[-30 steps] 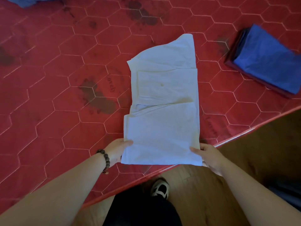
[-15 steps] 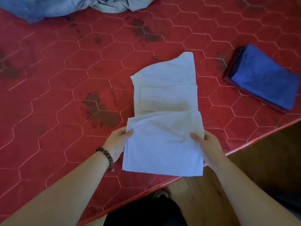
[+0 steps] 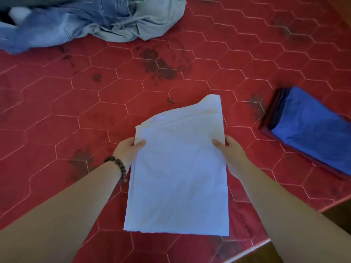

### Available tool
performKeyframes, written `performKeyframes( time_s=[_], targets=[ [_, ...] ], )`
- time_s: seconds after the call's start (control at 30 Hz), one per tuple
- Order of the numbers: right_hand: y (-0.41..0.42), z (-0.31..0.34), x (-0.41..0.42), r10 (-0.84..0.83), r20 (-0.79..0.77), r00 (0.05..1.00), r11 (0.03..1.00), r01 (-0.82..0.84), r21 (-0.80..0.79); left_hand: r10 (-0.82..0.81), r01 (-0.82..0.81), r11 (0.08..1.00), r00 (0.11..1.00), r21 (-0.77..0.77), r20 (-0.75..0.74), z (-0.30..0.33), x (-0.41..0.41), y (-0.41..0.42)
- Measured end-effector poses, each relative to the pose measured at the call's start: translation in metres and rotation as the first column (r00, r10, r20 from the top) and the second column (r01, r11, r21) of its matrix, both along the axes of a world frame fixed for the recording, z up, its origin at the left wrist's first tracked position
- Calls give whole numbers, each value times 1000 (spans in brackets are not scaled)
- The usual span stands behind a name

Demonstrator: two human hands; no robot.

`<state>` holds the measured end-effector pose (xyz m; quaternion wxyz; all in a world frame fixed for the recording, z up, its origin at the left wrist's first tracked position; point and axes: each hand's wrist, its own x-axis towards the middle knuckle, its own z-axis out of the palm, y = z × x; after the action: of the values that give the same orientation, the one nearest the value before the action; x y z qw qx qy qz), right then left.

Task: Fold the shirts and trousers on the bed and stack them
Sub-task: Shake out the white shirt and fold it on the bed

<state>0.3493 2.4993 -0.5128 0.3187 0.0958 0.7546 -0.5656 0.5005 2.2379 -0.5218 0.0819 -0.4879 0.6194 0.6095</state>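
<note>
White garment [image 3: 178, 179], long axis up-frame, pinched at its sides by left hand [image 3: 127, 151] and right hand [image 3: 230, 155] (thumbs on top); folded stack [image 3: 311, 132] lies right, nearer the right hand.

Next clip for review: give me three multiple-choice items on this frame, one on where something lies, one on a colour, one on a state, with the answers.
1. Where does the folded stack lie relative to the white garment?
A. to its right
B. to its left
C. under it

2. What colour is the top piece of that stack?
A. green
B. blue
C. yellow

3. How is the white garment held?
A. by one hand only
B. by no hand
C. by both hands, one at each side edge

Answers:
1 A: the folded stack sits right of the white garment on the bed.
2 B: its top layer is blue.
3 C: the left hand and right hand each pinch an edge.
</note>
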Motion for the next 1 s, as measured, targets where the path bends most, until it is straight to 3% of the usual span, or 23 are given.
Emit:
performKeyframes(
  time_s=[0.13,0.33,0.47,0.57,0.7,0.77,0.87,0.93,1.0],
  targets=[
    [1,-6,-10,26,-48,999,1000,-25,16,-136,132,966,991,-220,-1,-7,-8,-8],
    [-4,15,-29,17,-195,981,1000,-21,-20,103,-74,990,960,121,-259,9,-25,-16],
    [-24,12,-61,27,-258,966,999,-14,53,112,-100,992,978,77,-175,5,-56,-26],
    [-35,-2,-78,90,-221,971,984,-51,173,57,-59,997,998,-57,-39,-4,-69,-26],
    [-41,-7,-90,148,-228,962,970,-97,221,13,-14,973,1000,-232,-7,-7,-70,-26],
    [-43,-8,-87,179,-239,954,940,-94,329,-77,99,914,994,-394,71,-4,-68,-22],
    [-46,-2,-70,154,-378,913,852,71,519,-74,155,717,986,-680,147,10,-60,-9],
    [-53,2,-50,345,-595,726,810,90,580,-213,213,519,970,-828,116,16,-53,6],
    [-65,-4,-27,581,-650,490,775,-88,626,-503,353,383,855,-854,128,11,-50,31]
  ],
)
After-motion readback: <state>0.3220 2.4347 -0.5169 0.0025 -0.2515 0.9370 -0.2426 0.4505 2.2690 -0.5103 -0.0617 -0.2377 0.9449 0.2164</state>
